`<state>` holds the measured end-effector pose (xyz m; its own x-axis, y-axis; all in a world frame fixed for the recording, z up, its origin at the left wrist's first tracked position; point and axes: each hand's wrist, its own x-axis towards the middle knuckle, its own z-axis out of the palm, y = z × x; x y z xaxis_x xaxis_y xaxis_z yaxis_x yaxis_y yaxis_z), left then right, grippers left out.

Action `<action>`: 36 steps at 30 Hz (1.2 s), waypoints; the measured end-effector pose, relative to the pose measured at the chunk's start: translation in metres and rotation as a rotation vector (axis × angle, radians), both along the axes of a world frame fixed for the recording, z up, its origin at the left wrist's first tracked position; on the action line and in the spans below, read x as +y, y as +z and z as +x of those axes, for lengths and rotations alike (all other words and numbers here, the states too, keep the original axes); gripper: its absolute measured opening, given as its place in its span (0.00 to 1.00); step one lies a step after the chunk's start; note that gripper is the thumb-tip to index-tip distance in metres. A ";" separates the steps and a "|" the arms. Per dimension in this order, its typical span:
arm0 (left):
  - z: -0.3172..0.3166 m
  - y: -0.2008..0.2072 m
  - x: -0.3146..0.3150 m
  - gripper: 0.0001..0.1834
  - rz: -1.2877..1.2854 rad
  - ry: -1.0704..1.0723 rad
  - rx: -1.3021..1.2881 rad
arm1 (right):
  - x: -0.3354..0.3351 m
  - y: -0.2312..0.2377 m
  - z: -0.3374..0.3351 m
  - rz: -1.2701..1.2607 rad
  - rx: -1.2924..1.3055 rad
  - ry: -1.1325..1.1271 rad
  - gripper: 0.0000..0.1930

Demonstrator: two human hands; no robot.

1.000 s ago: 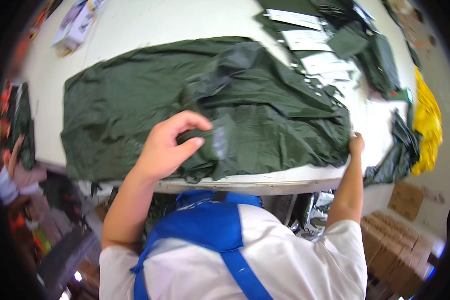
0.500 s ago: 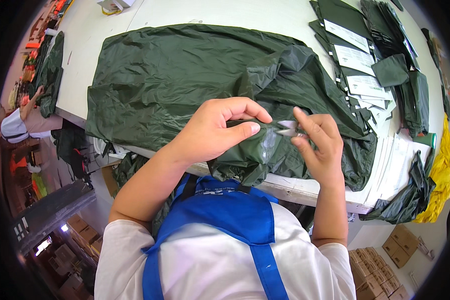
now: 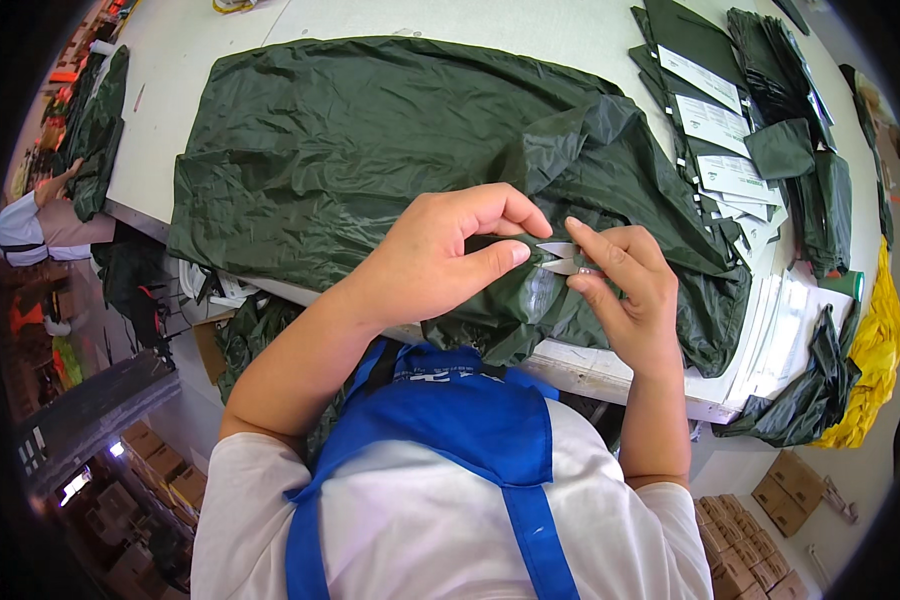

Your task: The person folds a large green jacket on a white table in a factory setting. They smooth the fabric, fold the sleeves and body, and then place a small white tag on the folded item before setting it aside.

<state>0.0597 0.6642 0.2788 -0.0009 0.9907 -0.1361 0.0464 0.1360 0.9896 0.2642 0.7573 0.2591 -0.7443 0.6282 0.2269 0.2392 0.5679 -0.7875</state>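
Observation:
A dark green waterproof garment [image 3: 310,140] lies spread and crumpled over the white table. My left hand [image 3: 445,245] is closed on a fold of it near the table's front edge, the fabric pinched between thumb and fingers. In my right hand [image 3: 635,290] is a small pair of thread snips [image 3: 558,257], held between thumb and fingers. Its blades stand apart and point left, right beside my left fingertips. Below the blades a shiny, translucent strip [image 3: 538,295] shows on the fabric. Whether a thread lies between the blades is too small to tell.
White printed sheets [image 3: 712,125] and folded dark green pieces [image 3: 785,150] lie at the right of the table [image 3: 155,120]. Yellow fabric [image 3: 875,370] hangs at the far right. Another person [image 3: 45,215] works at the far left. Cardboard boxes [image 3: 745,550] are stacked lower right.
My right hand has brought the snips slightly left, closer to my left fingertips. My left hand keeps its pinch on the fabric. The whole view has shifted a little.

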 end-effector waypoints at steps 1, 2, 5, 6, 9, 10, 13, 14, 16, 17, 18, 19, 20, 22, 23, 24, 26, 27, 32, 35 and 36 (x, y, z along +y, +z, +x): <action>0.000 0.001 0.000 0.09 -0.006 -0.005 -0.006 | -0.001 0.000 0.000 0.001 0.007 -0.006 0.24; 0.000 0.001 -0.001 0.10 -0.012 -0.010 -0.011 | -0.001 -0.001 0.000 0.001 0.015 -0.011 0.23; 0.000 0.000 -0.002 0.10 -0.023 -0.013 -0.008 | -0.004 0.003 -0.001 0.053 -0.002 -0.028 0.23; 0.001 0.000 -0.002 0.10 -0.018 -0.009 -0.009 | -0.004 0.005 -0.001 0.080 -0.014 -0.034 0.22; 0.000 0.000 -0.002 0.10 -0.020 -0.010 -0.012 | -0.004 0.003 0.000 0.186 0.001 -0.025 0.22; 0.000 0.000 -0.001 0.10 -0.033 -0.019 -0.015 | -0.004 0.002 0.000 0.189 0.012 -0.024 0.22; -0.001 0.000 0.000 0.09 -0.071 -0.030 -0.020 | -0.002 -0.006 -0.001 0.139 0.053 -0.013 0.21; -0.001 0.000 0.000 0.09 -0.081 -0.029 -0.021 | 0.000 -0.013 0.000 0.085 0.070 -0.002 0.21; -0.002 -0.004 -0.001 0.11 -0.055 -0.007 -0.052 | 0.011 -0.028 0.002 -0.098 0.157 -0.096 0.20; -0.003 -0.007 -0.001 0.12 -0.040 0.004 -0.062 | 0.025 -0.039 0.004 -0.226 0.232 -0.202 0.19; -0.004 -0.006 -0.002 0.12 -0.039 0.002 -0.076 | 0.052 -0.052 0.009 -0.371 0.252 -0.433 0.17; -0.005 -0.004 -0.002 0.13 -0.037 -0.005 -0.088 | 0.093 -0.074 0.022 -0.268 0.160 -0.668 0.18; -0.007 -0.001 -0.002 0.14 -0.031 -0.016 -0.098 | 0.139 -0.107 0.049 -0.192 0.145 -0.774 0.19; -0.010 0.001 0.004 0.15 -0.031 -0.044 -0.110 | 0.211 -0.155 0.121 0.010 -0.171 -0.923 0.24; -0.011 -0.001 0.003 0.16 -0.041 -0.038 -0.117 | 0.213 -0.147 0.117 0.368 -0.659 -0.954 0.28; -0.012 -0.003 0.002 0.15 -0.024 -0.025 -0.131 | 0.209 -0.146 0.111 0.674 -0.648 -0.988 0.27; -0.012 -0.007 0.000 0.15 0.007 0.019 -0.152 | 0.177 -0.124 0.076 0.595 -0.330 -0.795 0.23; -0.013 -0.011 0.000 0.14 -0.029 0.050 -0.182 | 0.140 -0.090 0.044 0.213 -0.060 -0.562 0.20; -0.010 -0.013 0.010 0.11 -0.148 0.068 -0.234 | -0.010 0.008 -0.023 0.152 0.111 0.028 0.21; -0.006 -0.011 0.013 0.10 -0.130 0.083 -0.224 | -0.016 0.006 -0.036 0.346 0.055 0.004 0.16; -0.005 -0.012 0.013 0.10 -0.122 0.086 -0.232 | -0.018 0.004 -0.039 0.416 0.058 -0.028 0.15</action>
<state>0.0543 0.6768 0.2672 -0.0390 0.9647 -0.2606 -0.1968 0.2483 0.9485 0.2250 0.7394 0.2634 -0.7068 0.4940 0.5064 0.2212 0.8342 -0.5052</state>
